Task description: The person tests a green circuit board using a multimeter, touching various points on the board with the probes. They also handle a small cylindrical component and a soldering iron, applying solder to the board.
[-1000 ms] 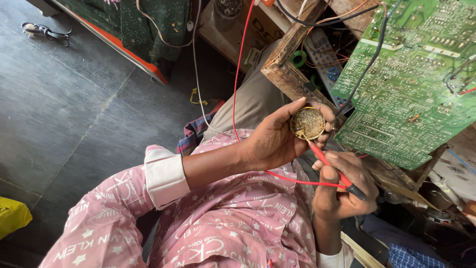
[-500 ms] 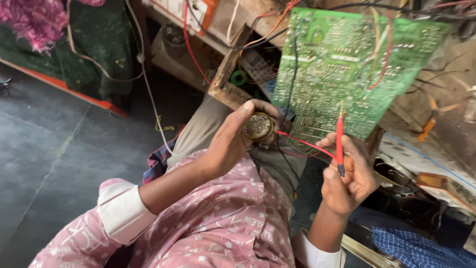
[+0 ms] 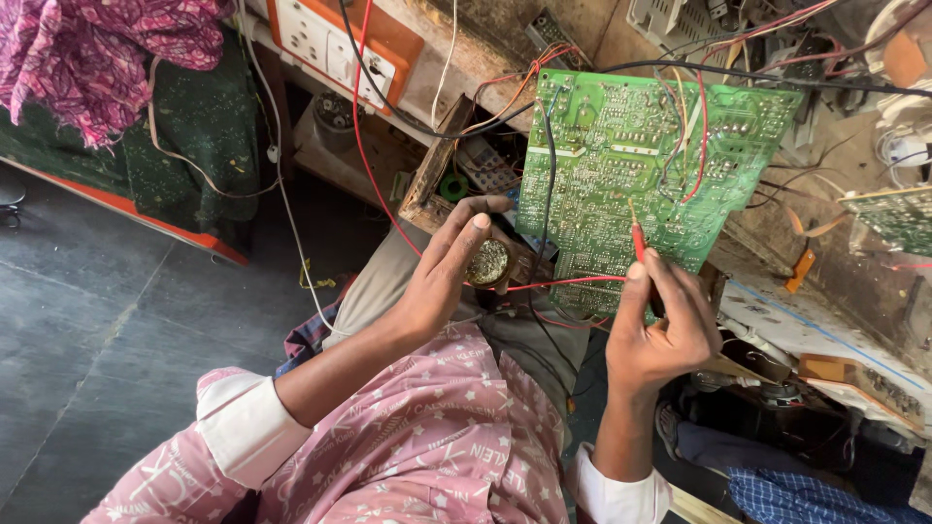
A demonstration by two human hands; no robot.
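At about nine o'clock from the board, my left hand (image 3: 442, 277) curls its fingers (image 3: 466, 233) around a small round brass-coloured tin (image 3: 488, 262), held over my lap. A red wire (image 3: 573, 282) runs from beside it toward three o'clock. My right hand (image 3: 660, 325) pinches a red probe (image 3: 638, 239), tip touching the green circuit board (image 3: 621, 165), which leans on the cluttered worktop (image 3: 825, 320) at twelve o'clock.

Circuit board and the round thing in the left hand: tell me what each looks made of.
Circuit board: rigid laminate with a glossy green coating, dotted with silvery solder points. Round thing in the left hand: seemingly a small tin, its brassy, crinkled filling resembling metal wool; too small to confirm.
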